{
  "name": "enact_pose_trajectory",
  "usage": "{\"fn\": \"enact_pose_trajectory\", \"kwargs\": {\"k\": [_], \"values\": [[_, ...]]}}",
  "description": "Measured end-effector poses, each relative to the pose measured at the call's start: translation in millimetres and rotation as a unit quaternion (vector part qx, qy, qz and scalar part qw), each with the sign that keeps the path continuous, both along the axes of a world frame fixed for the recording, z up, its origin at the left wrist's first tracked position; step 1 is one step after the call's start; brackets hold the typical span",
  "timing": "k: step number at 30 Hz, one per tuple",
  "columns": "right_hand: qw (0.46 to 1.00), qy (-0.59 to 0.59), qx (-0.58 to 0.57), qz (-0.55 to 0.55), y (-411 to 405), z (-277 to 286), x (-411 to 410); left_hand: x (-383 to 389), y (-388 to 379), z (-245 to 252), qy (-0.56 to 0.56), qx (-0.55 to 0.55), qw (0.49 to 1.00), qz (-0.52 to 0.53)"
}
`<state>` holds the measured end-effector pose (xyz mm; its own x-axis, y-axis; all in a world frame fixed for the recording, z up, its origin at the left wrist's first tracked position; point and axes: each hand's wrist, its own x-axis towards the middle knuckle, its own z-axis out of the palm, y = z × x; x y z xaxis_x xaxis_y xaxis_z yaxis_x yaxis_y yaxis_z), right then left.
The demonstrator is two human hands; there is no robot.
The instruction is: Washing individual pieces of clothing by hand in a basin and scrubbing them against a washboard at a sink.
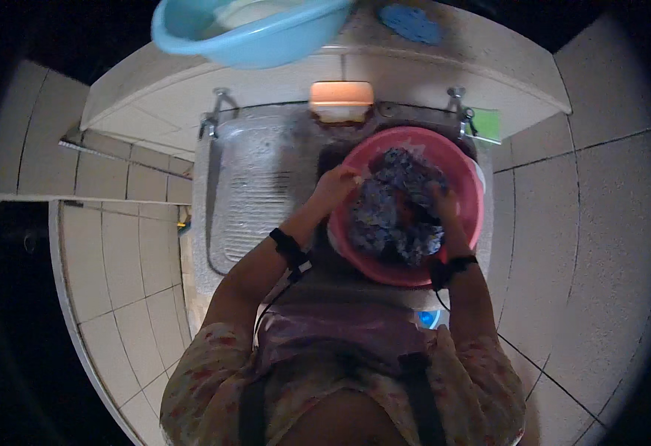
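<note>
A pink plastic basin (473, 209) sits over the right side of the stone laundry sink. Bunched in it is wet-looking, dark patterned cloth (378, 209) in blue and grey. My left hand (339, 183) is at the basin's left rim, its fingertips beside the cloth. On the right side of the cloth lies my right hand (444, 202), inside the basin and blurred. Whether either hand grips anything is hard to see. Each wrist wears a black band with a cable.
Left of the basin is the sink's ribbed washboard (256, 217). Behind stand a left tap (214, 120), a right tap (462, 114) and an orange-lidded box (341, 100). The ledge above holds a light-blue tub (270, 42) and a blue cloth-like item (412, 23).
</note>
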<state>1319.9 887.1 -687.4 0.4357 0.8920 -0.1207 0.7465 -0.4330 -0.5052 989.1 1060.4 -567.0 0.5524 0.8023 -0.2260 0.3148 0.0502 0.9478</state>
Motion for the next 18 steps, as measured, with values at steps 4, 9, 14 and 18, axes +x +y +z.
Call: {"fn": "enact_pose_trajectory", "kwargs": {"k": [4, 9, 14, 18], "values": [[0.982, -0.164, 0.073, 0.062, 32.1, -28.1, -60.5, 22.7, -35.1, -21.6, 0.038, -0.006, 0.998, -0.054], [0.982, -0.077, 0.003, 0.172, 75.6, 41.9, -29.6, 44.5, -50.1, -37.0, 0.13, -0.029, 0.988, -0.079], [0.974, 0.17, -0.125, 0.079, 112.0, 75.7, -41.3, 33.6, -43.8, -60.3, -0.036, -0.33, 0.943, 0.032], [0.979, 0.1, 0.059, 0.17, 88.7, 82.2, -110.1, 17.4, -40.3, -88.4, -0.099, 0.136, 0.978, -0.127]]}}
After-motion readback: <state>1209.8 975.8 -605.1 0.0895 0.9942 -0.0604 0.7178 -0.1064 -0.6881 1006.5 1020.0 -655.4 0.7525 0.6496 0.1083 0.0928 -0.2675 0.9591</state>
